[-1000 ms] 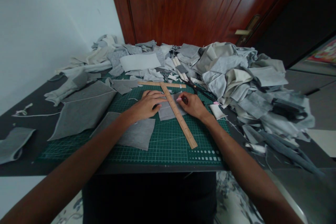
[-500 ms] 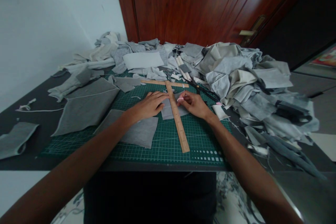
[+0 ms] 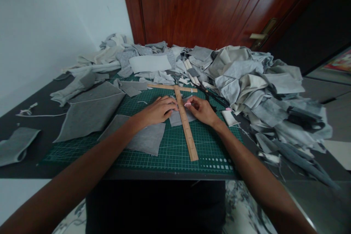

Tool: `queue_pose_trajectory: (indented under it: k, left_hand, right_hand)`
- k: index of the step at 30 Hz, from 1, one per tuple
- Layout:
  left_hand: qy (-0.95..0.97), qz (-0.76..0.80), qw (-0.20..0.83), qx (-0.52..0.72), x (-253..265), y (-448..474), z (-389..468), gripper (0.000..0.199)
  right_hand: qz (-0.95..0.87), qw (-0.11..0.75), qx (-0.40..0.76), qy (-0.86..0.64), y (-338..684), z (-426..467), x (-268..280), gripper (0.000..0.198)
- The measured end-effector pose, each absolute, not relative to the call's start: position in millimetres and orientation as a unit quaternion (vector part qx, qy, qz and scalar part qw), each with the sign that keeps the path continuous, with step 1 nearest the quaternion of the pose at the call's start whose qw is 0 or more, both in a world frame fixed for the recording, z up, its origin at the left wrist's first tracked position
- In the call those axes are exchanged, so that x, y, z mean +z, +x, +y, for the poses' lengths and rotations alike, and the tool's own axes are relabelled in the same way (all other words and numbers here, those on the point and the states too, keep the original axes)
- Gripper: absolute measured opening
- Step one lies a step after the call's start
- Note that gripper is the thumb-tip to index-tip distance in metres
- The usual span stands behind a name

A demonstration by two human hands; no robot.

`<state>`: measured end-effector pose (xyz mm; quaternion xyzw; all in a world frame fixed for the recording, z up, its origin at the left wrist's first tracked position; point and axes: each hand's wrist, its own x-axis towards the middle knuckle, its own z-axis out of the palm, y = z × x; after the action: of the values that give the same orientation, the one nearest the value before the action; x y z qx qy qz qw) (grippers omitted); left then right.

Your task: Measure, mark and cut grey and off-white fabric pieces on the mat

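Note:
A small grey fabric piece [image 3: 175,120] lies on the green cutting mat [image 3: 175,150], with a wooden T-shaped ruler [image 3: 188,135] across it. My left hand [image 3: 159,110] rests on the fabric, its fingers slightly bent and their tips at the ruler's left edge. On the ruler's right side, my right hand [image 3: 203,110] pinches a small pink piece of tailor's chalk [image 3: 188,104] close to that edge. My hands partly hide the fabric. Left of them, under my forearm, is a larger grey fabric piece [image 3: 148,139].
Piled grey and cream cloth [image 3: 246,76] fills the back and right of the table. Black scissors [image 3: 215,97] lie beyond my right hand. A small cream pad [image 3: 229,117] sits at the mat's right. A large grey panel [image 3: 91,111] lies left.
My left fingers have bent and shifted slightly toward me along the ruler. The chalk in my right hand has moved very little. The ruler stays nearly in place.

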<state>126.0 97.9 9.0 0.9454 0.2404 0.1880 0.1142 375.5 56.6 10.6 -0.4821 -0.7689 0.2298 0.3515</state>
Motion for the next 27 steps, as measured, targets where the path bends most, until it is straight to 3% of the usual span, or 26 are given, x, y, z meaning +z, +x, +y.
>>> queue_pose_trajectory:
  k: [19,27]
  left_hand:
    - [0.924,0.266,0.113,0.25,8.8,141.2,102.7,0.023]
    - [0.924,0.233,0.143,0.268,2.7,142.3,103.3,0.021]
  right_hand:
    - [-0.748,0.365,0.319,-0.454,374.0,59.7,10.0,0.027]
    - [-0.736,0.395,0.215,-0.506,374.1,66.1,2.6,0.022]
